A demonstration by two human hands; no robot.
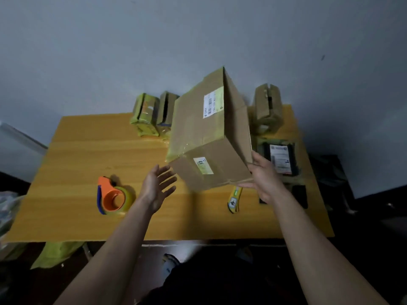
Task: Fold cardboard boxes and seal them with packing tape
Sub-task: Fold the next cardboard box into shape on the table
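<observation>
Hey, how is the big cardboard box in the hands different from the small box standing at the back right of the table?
The big cardboard box is far larger than the small box. The big one is tilted and lifted, the right hand holding its corner and the open left hand just beside it; the small one stands on the table untouched. The big one bears white labels; none show on the small one. Both are brown cardboard with yellowish tape.

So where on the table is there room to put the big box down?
Bare table lies behind the tape dispenser, left of the big box, and along the near edge. The back and right side are crowded with small boxes.
</observation>
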